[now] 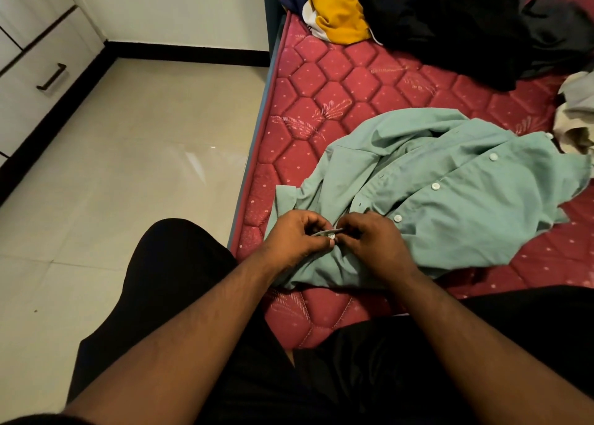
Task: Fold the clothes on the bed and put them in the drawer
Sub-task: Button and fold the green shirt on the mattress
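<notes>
Forearms converge; left hand (294,235) and right hand (373,241) each pinch the green shirt (450,193).

We've only got one view here, a wide-angle head cam looking forward and steeply down. It sits above the near edge of the red mattress (353,80), close enough that our own forearms and lap fill the bottom of the shot. The mattress runs up the right side to its far end at the top. Left of the mattress we see tiled floor (128,167), then white drawers (41,68) at the left edge.
</notes>
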The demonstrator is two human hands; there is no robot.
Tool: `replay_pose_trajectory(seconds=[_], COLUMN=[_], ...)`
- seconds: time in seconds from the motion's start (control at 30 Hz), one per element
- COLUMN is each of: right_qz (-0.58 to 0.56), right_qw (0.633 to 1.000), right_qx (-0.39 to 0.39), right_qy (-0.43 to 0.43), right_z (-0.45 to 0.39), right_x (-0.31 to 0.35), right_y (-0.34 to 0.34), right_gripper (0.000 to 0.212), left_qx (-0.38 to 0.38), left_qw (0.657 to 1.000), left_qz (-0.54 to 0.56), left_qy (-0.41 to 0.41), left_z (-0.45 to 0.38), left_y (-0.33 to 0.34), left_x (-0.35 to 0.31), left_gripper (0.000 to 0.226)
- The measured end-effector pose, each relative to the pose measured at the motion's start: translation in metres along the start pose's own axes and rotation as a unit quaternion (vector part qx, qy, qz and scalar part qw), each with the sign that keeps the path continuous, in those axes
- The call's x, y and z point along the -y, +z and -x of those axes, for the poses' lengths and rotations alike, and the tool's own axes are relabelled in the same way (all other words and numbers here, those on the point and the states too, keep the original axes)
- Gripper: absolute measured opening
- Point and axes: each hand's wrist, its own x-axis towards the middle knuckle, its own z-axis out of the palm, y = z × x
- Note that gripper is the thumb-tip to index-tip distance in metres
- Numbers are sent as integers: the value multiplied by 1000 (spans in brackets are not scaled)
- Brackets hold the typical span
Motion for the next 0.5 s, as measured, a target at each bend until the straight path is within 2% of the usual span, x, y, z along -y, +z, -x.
replay_pose_trajectory(seconds=[0.13, 0.33, 0.43, 0.5], right_qz=[82, 89, 72, 45], right_qw=[996, 995, 996, 997], right_qx=[-13, -52, -13, 19], right_qy=[-25, -6, 56, 65], right_z=[2, 2, -2, -4], right_x=[-2, 5, 7, 2], right_y=[8, 6, 7, 5], right_gripper=[11, 10, 10, 9], left_qx=[-14, -34, -66, -77], left_qw=[989, 984, 979, 976], left_qz=[-145, -167, -182, -189], left_qy=[32, 48, 63, 73], left_z=[-2, -4, -4, -4], left_y=[1, 0, 5, 8], left_x=[3, 6, 8, 9], left_gripper=[5, 7, 9, 9])
